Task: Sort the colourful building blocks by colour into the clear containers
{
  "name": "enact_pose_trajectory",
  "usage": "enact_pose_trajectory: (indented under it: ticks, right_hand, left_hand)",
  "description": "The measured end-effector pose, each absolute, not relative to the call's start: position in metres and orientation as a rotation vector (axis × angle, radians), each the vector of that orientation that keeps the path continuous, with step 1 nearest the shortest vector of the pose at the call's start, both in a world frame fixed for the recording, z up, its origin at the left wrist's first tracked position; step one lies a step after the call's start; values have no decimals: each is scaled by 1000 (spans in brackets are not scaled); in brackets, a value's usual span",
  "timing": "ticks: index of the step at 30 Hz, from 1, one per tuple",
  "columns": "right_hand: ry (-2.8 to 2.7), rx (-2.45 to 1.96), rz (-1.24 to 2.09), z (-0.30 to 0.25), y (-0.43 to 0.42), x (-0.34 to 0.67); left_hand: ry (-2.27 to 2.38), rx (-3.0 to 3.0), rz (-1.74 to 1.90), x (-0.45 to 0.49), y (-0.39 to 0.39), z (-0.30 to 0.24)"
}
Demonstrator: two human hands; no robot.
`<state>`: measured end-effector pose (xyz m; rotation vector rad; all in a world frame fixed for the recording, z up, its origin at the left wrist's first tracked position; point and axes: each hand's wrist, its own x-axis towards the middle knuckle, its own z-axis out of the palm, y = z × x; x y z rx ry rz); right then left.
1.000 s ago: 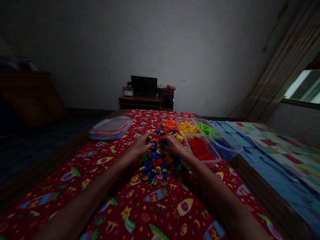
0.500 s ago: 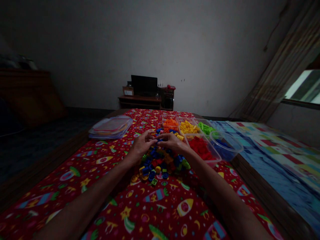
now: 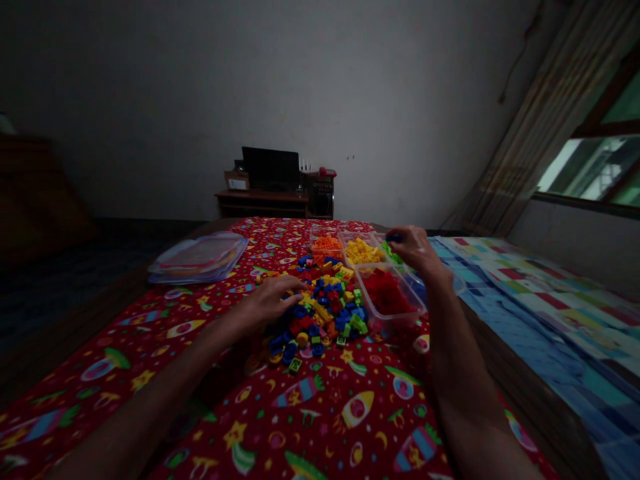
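A heap of mixed toy bricks (image 3: 320, 310) in blue, red, yellow, orange and green lies on the red rocket-print cloth (image 3: 320, 413). My left hand (image 3: 267, 303) rests at the heap's left edge, fingers curled onto the bricks. Raised above the far-right tubs is my right hand (image 3: 413, 247), pinching a small blue brick (image 3: 394, 237). Clear tubs stand right of the heap: red bricks (image 3: 387, 293), yellow bricks (image 3: 363, 252), orange bricks (image 3: 326, 244), green bricks (image 3: 387, 252). A tub of blue bricks is mostly hidden behind my right wrist.
A stack of clear lids (image 3: 200, 257) lies at the back left of the cloth. A blue patterned mat (image 3: 540, 313) covers the surface to the right. A low desk with a dark monitor (image 3: 273, 170) stands against the far wall. A curtain and window (image 3: 585, 167) are at right.
My right hand lifted from the heap and swung right, carrying a blue brick over the tubs. My left hand stayed at the heap. The view shifted slightly right.
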<state>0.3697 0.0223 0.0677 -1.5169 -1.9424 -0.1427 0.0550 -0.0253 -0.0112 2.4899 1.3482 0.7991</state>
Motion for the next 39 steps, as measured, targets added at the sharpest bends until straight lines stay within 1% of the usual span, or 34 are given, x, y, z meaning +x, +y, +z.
enact_pose_trajectory:
  ticks: [2,6,8,11,13,15,19,21,23,27,31,35,39]
  right_hand:
    - [-1880,-1713,-235,67,22,403]
    - [-1933,-1932,-247,57,24,443]
    - [-1951,-1909,-284,56,26,442]
    - [-1932,-1787,-333,64,23,416]
    - [-1994,-1672,-240,71,17,385]
    - [-2175,-1491,-21,73,10,351]
    - [-2609,-1197,294,58,-4,293]
    - [-2784,-1134,261,44,-9,273]
    - [-2898,-1169,115,32,-16,259]
    - [-2928,-1256,-139,19,-24,249]
    - [-2859,-1193,-91,18,-12,257]
    - [-2596,-1306,-147,14,7,268]
    - [-2577,-1356,-124,3,13,266]
  left_hand:
    - [1275,2539,766,56,-26,-14]
    - [1171,2590,720,53,-23,-25]
    - [1169,2600,721,51,-20,-29]
    - [1197,2610,700,48,-20,-32]
    - [1211,2610,660,47,-22,-31]
    - [1244,2593,638,46,-24,-29]
    - [1362,2557,568,44,-25,-22]
    - [1393,2560,501,44,-26,-19]
    - [1388,2571,467,45,-27,-16]
    - [1375,2592,476,49,-31,-15]
    - [1521,2568,570,47,-27,-15]
    - [1861,2442,596,40,-20,-13]
    - [1974,2368,625,38,-18,-18]
